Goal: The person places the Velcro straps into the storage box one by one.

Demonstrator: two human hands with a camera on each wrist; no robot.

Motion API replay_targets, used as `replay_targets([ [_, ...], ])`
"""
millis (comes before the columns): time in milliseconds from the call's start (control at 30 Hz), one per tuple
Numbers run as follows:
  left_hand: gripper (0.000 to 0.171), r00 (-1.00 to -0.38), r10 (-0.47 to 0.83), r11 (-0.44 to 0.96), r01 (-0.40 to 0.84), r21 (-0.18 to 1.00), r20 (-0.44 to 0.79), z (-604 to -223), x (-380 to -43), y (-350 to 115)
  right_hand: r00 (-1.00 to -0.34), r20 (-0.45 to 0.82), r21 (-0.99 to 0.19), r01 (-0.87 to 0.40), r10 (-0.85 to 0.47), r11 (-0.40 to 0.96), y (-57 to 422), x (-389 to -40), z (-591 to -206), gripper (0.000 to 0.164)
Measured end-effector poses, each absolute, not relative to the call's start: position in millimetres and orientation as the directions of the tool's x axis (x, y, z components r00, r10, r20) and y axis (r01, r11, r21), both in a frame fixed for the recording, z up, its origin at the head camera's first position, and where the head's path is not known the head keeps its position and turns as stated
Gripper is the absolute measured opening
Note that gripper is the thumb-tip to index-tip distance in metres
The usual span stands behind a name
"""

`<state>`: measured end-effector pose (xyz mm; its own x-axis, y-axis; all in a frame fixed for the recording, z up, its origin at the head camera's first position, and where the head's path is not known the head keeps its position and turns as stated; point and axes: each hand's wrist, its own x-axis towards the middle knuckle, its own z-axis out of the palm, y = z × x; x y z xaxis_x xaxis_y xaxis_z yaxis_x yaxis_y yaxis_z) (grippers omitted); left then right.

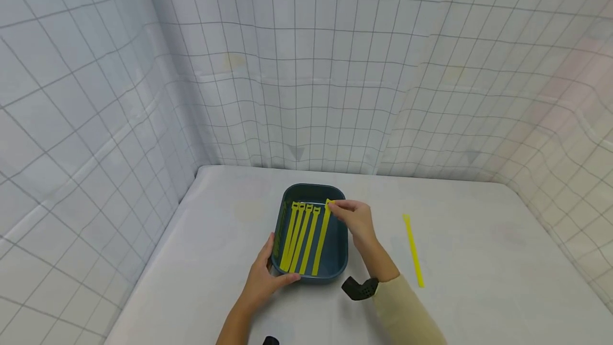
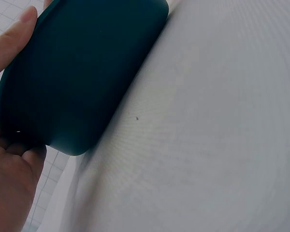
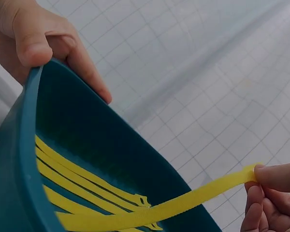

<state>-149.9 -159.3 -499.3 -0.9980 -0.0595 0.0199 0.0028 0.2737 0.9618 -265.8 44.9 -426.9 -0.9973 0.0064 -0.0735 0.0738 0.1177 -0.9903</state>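
Note:
A dark teal plastic bin (image 1: 336, 252) stands on the white table. Its near left corner is held by my left hand (image 1: 261, 281), thumb over the front rim and fingers along the left side. Inside, several yellow hook-and-loop cable ties (image 1: 298, 238) lie side by side, slotted heads toward the far end. My right hand (image 1: 356, 220) pinches one more yellow cable tie (image 1: 321, 241) near its head, between thumb and fingers. In the right wrist view this held cable tie (image 3: 198, 198) slants up from the bin, its lower end inside and its pinched end raised past the rim.
Another yellow strap (image 1: 414, 252) lies on the white tabletop (image 1: 479, 260) to the right of the bin. Grid-patterned white curtains (image 1: 306, 84) hang behind the table and along both sides. A black wrist-worn device (image 1: 360, 288) sits at my right wrist.

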Motion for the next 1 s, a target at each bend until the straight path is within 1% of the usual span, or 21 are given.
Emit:
replay_targets([
  [200, 0.108, -0.998, -0.063, 0.281, 0.001, 0.96, 0.02, -499, -150, -159, -0.997, -0.08, -0.988, 0.076, -0.02, 0.134, 40, -278, -430, 0.025],
  [467, 0.109, -0.998, -0.064, 0.285, 0.005, 0.958, 0.024, -497, -150, -159, -0.999, -0.046, -0.986, 0.043, -0.016, 0.162, 34, -292, -438, 0.02],
  [700, 0.107, -0.998, -0.051, 0.293, 0.016, 0.956, 0.033, -494, -148, -159, -0.999, -0.031, -0.967, 0.027, -0.011, 0.254, 30, -300, -439, 0.016],
  [867, 0.107, -0.998, -0.056, 0.297, 0.013, 0.955, 0.031, -494, -147, -159, -0.999, 0.007, -0.951, -0.021, -0.047, 0.308, 29, -306, -439, 0.014],
  [1000, 0.107, -0.998, -0.055, 0.292, 0.013, 0.956, 0.03, -494, -147, -158, -0.998, 0.02, -0.93, -0.043, -0.067, 0.364, 30, -309, -437, 0.017],
])
